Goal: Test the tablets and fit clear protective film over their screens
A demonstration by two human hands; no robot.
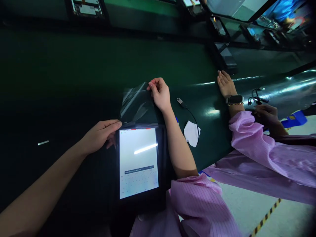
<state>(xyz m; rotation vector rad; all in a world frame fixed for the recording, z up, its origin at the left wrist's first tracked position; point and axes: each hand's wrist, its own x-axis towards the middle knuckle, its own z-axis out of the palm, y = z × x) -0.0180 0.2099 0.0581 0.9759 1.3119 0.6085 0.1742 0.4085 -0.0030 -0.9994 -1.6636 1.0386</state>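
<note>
A black tablet (138, 163) with a lit white screen lies on the dark green belt (74, 82) in front of me. My left hand (100, 135) holds its upper left corner. My right hand (160, 93) pinches a clear protective film (135, 103), lifted up and away from the tablet's top edge. The film is blurred and bends back toward the belt.
A white cloth (191, 132) and a cable with a small plug (181, 102) lie right of my arm. A co-worker's hand (225, 84) with a wristwatch rests on the belt at right, sleeve in pink. More devices (86, 8) sit along the far edge.
</note>
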